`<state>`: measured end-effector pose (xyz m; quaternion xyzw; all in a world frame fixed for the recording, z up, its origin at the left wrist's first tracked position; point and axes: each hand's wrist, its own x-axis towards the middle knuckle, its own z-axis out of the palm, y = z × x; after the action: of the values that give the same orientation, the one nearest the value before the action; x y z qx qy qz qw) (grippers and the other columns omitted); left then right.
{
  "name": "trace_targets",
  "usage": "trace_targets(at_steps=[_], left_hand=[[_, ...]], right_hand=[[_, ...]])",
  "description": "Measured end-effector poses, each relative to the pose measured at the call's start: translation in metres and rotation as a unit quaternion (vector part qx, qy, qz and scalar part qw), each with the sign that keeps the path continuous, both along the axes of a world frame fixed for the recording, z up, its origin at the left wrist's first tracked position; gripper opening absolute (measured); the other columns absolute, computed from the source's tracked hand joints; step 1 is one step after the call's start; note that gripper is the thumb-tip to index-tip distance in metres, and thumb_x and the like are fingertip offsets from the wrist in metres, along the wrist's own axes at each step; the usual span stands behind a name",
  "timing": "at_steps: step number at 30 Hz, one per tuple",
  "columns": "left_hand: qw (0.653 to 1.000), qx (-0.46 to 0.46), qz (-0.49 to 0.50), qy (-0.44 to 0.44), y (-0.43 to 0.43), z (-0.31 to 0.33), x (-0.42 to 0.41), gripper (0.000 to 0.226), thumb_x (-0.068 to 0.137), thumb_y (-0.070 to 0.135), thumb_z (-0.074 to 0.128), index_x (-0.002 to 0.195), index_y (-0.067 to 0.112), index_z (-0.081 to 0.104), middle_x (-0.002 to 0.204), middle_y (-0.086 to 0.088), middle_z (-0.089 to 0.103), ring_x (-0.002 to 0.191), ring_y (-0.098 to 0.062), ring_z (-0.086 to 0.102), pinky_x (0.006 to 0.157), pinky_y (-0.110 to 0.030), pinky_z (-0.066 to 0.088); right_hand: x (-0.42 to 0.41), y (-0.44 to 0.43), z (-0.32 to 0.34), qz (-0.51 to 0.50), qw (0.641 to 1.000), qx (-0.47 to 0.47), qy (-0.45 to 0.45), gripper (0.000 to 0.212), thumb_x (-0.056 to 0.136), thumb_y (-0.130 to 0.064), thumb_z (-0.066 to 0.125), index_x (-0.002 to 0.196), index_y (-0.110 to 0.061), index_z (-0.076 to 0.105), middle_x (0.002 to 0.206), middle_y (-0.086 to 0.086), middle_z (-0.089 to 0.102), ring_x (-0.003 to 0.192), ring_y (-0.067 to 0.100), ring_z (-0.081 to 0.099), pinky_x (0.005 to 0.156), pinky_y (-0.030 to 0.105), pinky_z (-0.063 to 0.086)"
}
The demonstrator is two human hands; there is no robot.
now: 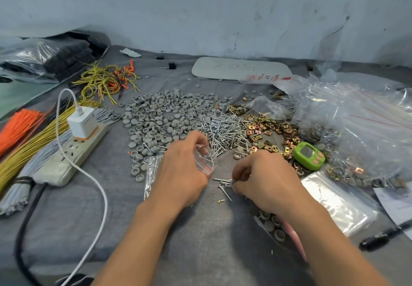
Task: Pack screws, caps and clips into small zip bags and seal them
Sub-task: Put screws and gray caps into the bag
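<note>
Centre frame, the left hand (185,169) gripped the small zip bag (204,157). Just lower right, the nearer right hand (265,181) pinched loose screws (223,184) lying mostly crosswise on the worktop (200,241).

We get fairly bright, soft light from above, w/ only faint shadows under the left hand (185,169) and right hand (265,181) on the grey surface (124,218). Glare sits on the clear bags (356,125) at right. We see wide-angle bending twd the edges; centre sharp, corners a bit soft.
</note>
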<state>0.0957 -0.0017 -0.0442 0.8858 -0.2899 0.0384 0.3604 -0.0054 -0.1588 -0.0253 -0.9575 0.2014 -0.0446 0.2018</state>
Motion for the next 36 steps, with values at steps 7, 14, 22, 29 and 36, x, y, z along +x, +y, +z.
trace_targets(at_steps=[7,14,22,29,36], left_hand=[[0.999,0.016,-0.027,-0.023,-0.006,-0.005,-0.004,0.050,0.078,0.023,0.082,0.105,0.045,0.046,0.100,0.016,0.059,0.090,-0.009,0.054,0.071,-0.025,0.039],[0.998,-0.010,-0.066,-0.007,-0.012,-0.007,-0.008,0.041,0.085,0.027,0.073,0.106,0.048,0.045,0.103,0.014,0.063,0.090,-0.009,0.060,0.072,-0.027,0.048],[0.998,-0.041,-0.053,0.010,-0.007,-0.003,-0.006,0.048,0.074,0.019,0.076,0.103,0.046,0.050,0.098,0.015,0.066,0.083,0.002,0.058,0.061,-0.008,0.039],[0.980,-0.137,0.093,-0.112,0.020,0.014,0.014,0.048,0.076,0.006,0.079,0.105,0.035,0.054,0.097,0.016,0.058,0.094,-0.018,0.057,0.079,-0.034,0.047],[0.977,0.001,0.166,-0.137,0.053,0.018,0.045,0.047,0.078,-0.004,0.069,0.110,0.026,0.054,0.097,0.008,0.057,0.107,-0.018,0.054,0.122,-0.041,0.025]], right_hand=[[0.008,0.004,-0.002,-0.021,0.957,0.182,-0.223,0.008,0.079,-0.029,0.086,0.078,-0.034,0.080,0.054,-0.019,0.061,0.044,0.000,0.051,0.044,0.010,0.036],[0.022,0.017,-0.005,0.014,0.970,0.189,-0.154,0.007,0.081,-0.028,0.080,0.085,-0.032,0.084,0.042,-0.016,0.051,0.041,0.002,0.047,0.043,0.013,0.033],[0.025,0.016,-0.001,0.015,0.960,0.213,-0.179,0.005,0.082,-0.032,0.080,0.083,-0.030,0.084,0.051,-0.002,0.061,0.040,0.005,0.039,0.042,0.016,0.030],[0.045,0.016,0.002,-0.019,0.953,0.197,-0.230,0.015,0.085,-0.029,0.078,0.071,-0.034,0.080,0.056,-0.013,0.068,0.047,0.000,0.050,0.049,0.017,0.043],[0.104,0.050,-0.015,0.054,0.982,0.139,-0.114,0.023,0.092,-0.018,0.075,0.110,-0.031,0.079,0.096,-0.022,0.073,0.076,-0.012,0.064,0.072,0.000,0.045]])
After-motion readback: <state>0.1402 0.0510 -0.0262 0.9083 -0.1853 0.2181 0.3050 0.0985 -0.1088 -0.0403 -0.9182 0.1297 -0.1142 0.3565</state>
